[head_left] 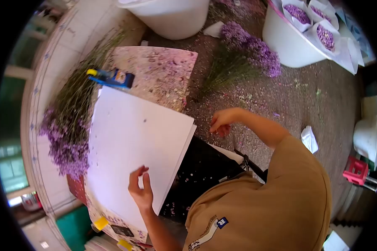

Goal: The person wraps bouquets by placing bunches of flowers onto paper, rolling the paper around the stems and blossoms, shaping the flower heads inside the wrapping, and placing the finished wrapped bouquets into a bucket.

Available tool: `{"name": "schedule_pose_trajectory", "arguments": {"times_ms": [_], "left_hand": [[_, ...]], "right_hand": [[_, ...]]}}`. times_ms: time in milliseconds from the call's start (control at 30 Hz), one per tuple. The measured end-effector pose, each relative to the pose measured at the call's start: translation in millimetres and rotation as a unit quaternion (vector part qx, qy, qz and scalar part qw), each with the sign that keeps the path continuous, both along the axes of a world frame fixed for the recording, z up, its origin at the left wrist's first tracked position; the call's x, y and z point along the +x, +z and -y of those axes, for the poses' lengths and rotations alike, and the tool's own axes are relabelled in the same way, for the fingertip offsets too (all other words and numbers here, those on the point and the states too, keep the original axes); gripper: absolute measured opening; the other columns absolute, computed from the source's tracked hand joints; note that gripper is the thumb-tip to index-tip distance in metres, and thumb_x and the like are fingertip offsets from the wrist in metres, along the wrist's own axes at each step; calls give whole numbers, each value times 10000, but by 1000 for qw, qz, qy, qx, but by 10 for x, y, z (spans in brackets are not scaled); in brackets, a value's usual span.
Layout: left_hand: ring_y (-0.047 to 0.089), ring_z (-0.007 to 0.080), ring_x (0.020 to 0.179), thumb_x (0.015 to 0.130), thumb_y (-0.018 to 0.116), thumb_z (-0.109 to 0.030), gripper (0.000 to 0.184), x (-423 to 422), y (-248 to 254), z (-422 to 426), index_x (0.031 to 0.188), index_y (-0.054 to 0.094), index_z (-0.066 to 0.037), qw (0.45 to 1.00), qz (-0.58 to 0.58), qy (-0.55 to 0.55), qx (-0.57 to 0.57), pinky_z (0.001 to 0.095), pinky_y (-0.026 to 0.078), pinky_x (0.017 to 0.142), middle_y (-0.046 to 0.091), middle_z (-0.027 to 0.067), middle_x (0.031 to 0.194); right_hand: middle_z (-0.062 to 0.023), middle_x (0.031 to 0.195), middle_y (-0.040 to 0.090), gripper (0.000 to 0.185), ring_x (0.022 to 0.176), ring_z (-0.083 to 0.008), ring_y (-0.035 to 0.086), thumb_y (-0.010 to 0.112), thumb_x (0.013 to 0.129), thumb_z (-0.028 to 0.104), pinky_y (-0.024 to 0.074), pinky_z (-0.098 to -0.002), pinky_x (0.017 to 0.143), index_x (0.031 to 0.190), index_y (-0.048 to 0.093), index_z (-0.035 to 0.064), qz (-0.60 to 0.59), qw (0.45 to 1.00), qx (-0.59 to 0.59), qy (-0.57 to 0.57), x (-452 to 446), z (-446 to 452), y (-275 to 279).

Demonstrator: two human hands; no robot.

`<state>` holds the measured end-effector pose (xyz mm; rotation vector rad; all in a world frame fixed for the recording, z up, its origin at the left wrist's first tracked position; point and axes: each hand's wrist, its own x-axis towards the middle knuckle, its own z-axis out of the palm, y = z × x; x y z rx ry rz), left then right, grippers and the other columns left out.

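My left hand (141, 188) is over the near part of a stack of large white paper sheets (130, 134). Its fingers are bent, with a gap between thumb and forefinger, and nothing shows in it. To the right of the sheets, my right hand (224, 121) hangs above the floor, its fingers curled together; whether anything is inside is hidden. A small dark speck (145, 121) lies on the top sheet. Beneath the paper is a board (155, 71) strewn with purple bits. A blue tool with a yellow end (113, 78) lies at the paper's far edge.
Bunches of purple dried flowers lie left (67, 142) and on the floor (255, 50). White tubs stand at the back (171, 16) and right (295, 50), the right one with paper-wrapped flower heads (326, 37). A crumpled white paper (309, 140) and red stool (356, 170) are at right.
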<state>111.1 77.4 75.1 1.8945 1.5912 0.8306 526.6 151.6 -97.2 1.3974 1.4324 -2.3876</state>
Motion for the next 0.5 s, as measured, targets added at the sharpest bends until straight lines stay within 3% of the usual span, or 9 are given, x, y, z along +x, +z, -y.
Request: {"name": "schedule_pose_trajectory", "arguments": {"times_ms": [33, 100, 200, 233, 267, 367, 400, 467, 500], "left_hand": [[666, 214, 888, 983, 645, -57, 170, 132, -53, -265, 1115, 705, 32, 1000, 1, -4, -5, 325, 523, 848, 730, 110, 973], [619, 170, 794, 997, 631, -57, 160, 438, -164, -781, 1099, 712, 37, 1000, -2, -10, -19, 295, 508, 768, 714, 96, 917], [591, 152, 760, 1000, 631, -65, 159, 650, -450, -1230, 1099, 714, 28, 997, 0, 15, -80, 288, 491, 720, 700, 80, 902], [591, 151, 754, 1000, 629, -65, 159, 689, -588, -1349, 1099, 714, 25, 993, 2, 31, -113, 281, 489, 712, 701, 77, 907], [580, 156, 721, 991, 642, -81, 130, 680, -775, -1390, 1051, 713, 11, 998, -45, 19, -31, 279, 476, 664, 676, 66, 872], [561, 174, 675, 981, 655, -100, 111, 678, -917, -1361, 992, 701, 0, 992, -119, 41, 6, 285, 446, 600, 643, 65, 830], [561, 174, 675, 981, 655, -100, 111, 676, -929, -1349, 992, 701, 0, 991, -127, 43, -5, 285, 446, 600, 643, 65, 830], [527, 183, 634, 970, 649, -90, 80, 690, -899, -1356, 969, 676, -15, 991, -122, 47, 16, 301, 396, 542, 590, 67, 777], [527, 183, 634, 970, 649, -90, 80, 701, -884, -1371, 969, 676, -15, 990, -132, 51, 9, 301, 396, 542, 590, 67, 777]], "right_hand": [[-135, 817, 764, 449, 634, -216, 733, 718, 956, 420, 544, -300, 526, 1006, 716, -26, -1, 993, -26, -118, 149, 87, -340], [-146, 849, 768, 359, 644, -220, 735, 714, 967, 340, 555, -312, 525, 1087, 697, 2, 48, 960, -71, -267, 423, 97, -1226], [-144, 847, 759, 345, 644, -242, 730, 746, 942, 319, 571, -319, 532, 1092, 694, 13, 127, 899, -97, -408, 587, 28, -2070], [-144, 847, 759, 345, 644, -242, 730, 746, 942, 319, 571, -319, 532, 1092, 694, 13, 124, 898, -109, -409, 608, -28, -2378], [-144, 871, 759, 355, 667, -253, 735, 761, 929, 329, 585, -338, 558, 1092, 694, 20, 119, 871, -123, -461, 608, -91, -2713], [-136, 932, 757, 374, 767, -268, 746, 781, 912, 353, 603, -382, 644, 1091, 697, 36, 80, 807, -154, -564, 762, -444, -3669], [-128, 967, 755, 380, 844, -272, 752, 787, 908, 367, 608, -408, 706, 1090, 700, 45, 46, 773, -163, -612, 775, -556, -3922], [-102, 1030, 749, 395, 959, -263, 726, 768, 919, 402, 581, -452, 809, 1097, 706, 55, 121, 734, -169, -646, 751, -952, -3924], [-134, 995, 727, 405, 899, -280, 704, 782, 907, 378, 568, -440, 751, 1090, 692, 27, 100, 700, -173, -686, 739, -1111, -4028]]}}
